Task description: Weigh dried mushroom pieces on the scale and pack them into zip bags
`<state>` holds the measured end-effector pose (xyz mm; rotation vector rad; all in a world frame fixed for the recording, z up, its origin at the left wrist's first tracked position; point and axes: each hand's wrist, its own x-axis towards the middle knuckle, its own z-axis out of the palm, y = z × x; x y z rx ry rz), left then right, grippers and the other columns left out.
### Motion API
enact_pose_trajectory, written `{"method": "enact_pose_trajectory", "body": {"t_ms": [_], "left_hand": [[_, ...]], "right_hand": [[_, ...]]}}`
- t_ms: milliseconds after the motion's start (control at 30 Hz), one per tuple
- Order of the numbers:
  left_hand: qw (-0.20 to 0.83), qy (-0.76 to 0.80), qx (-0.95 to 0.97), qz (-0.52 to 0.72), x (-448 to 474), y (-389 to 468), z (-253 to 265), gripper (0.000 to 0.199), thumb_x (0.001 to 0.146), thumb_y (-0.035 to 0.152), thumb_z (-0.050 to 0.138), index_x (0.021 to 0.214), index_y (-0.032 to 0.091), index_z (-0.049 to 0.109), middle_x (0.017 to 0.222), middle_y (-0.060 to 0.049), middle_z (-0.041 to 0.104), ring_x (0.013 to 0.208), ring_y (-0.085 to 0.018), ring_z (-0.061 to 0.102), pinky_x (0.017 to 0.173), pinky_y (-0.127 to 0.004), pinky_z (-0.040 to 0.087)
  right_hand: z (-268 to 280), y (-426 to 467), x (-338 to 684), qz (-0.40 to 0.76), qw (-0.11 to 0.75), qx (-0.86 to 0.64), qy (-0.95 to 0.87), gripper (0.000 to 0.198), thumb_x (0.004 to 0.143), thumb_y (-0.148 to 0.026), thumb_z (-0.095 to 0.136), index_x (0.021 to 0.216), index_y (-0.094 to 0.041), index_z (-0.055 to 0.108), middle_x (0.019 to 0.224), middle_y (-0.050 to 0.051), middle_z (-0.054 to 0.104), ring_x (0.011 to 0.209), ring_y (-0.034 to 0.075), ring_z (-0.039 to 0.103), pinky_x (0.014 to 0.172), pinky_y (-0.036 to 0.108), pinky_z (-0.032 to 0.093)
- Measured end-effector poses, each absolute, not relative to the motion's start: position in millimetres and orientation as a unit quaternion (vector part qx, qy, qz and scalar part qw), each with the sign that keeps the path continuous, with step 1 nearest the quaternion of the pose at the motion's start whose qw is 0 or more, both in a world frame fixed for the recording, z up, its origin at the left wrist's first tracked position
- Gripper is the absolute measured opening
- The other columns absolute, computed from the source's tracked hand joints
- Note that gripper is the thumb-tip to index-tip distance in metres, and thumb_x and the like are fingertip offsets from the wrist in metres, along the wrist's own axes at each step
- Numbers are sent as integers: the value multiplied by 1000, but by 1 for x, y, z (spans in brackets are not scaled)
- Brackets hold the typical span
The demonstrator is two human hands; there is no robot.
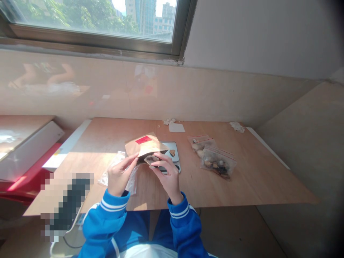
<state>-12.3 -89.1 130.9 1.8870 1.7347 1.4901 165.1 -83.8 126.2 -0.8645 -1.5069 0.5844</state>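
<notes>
My left hand (119, 174) pinches the near edge of a brown kraft paper bag (151, 144) with a red label. The bag lies tilted, its dark mouth facing me. At that mouth, my right hand (168, 174) has its fingers closed on a small grey-brown piece (150, 159); its exact kind I cannot make out. Partly behind the bag and right hand sits a silver digital scale (176, 160). A small brown chunk (172, 153) rests on its plate.
Clear plastic bags (131, 184) lie under and beside my left hand. Two zip bags (219, 161) of brown, pale and dark pieces lie to the right. White paper (176, 127) and crumpled tissue (237, 127) are along the wooden table's (258, 179) back edge.
</notes>
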Motion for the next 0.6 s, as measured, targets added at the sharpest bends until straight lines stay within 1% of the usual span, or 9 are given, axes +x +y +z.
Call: {"method": "enact_pose_trajectory", "body": {"t_ms": [133, 333, 467, 600], "left_hand": [[98, 589, 626, 501, -12, -88, 133, 20, 83, 35, 66, 98, 26, 74, 97, 2, 76, 87, -17, 73, 86, -28, 58], [80, 576, 637, 507, -12, -83, 136, 18, 83, 33, 66, 97, 25, 75, 97, 1, 76, 86, -17, 73, 87, -28, 57], [77, 577, 637, 505, -12, -82, 137, 18, 83, 34, 66, 95, 24, 75, 95, 1, 76, 83, -17, 73, 85, -29, 58], [88, 580, 631, 508, -10, -83, 138, 19, 83, 35, 65, 95, 24, 75, 95, 1, 76, 84, -18, 73, 84, -29, 59]], "right_hand": [[117, -83, 164, 314, 645, -385, -580, 3, 81, -25, 71, 84, -23, 70, 114, 8, 68, 110, 22, 63, 96, 41, 53], [114, -79, 164, 401, 691, -366, -477, 11, 79, -28, 73, 80, -19, 67, 114, 10, 68, 111, 23, 63, 97, 44, 52], [112, -75, 167, 427, 706, -376, -422, 17, 76, -32, 75, 79, -18, 64, 113, 10, 68, 112, 24, 63, 99, 45, 50], [107, -72, 170, 432, 713, -391, -390, 19, 76, -32, 74, 78, -18, 62, 116, 11, 68, 116, 24, 60, 100, 44, 48]]}}
